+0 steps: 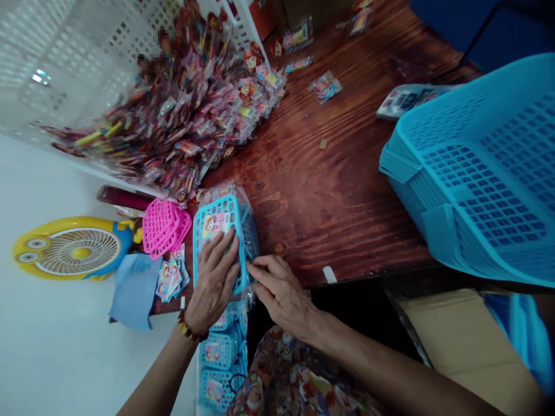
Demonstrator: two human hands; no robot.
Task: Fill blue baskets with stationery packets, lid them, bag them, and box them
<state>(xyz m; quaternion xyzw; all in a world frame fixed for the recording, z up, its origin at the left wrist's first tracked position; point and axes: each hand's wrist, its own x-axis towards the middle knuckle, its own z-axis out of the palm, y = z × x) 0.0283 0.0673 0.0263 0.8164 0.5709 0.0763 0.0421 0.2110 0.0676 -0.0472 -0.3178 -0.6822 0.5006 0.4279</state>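
across the middle spreads a dark wooden table (329, 196), with a white crate (130, 23) heaped with small packets (212, 115) at its far left and stacked large blue baskets (416, 202) at the right. off left is a yellow-and-blue fan (80, 252). near the front edge sits a bagged small blue basket (225, 205): the left hand (214, 274) lies open on it, fingers slightly spread; the right hand (280, 292) bends its fingertips against the side, whether pinching film i cannot tell. just left are pink baskets (165, 228), then loose cards (171, 280).
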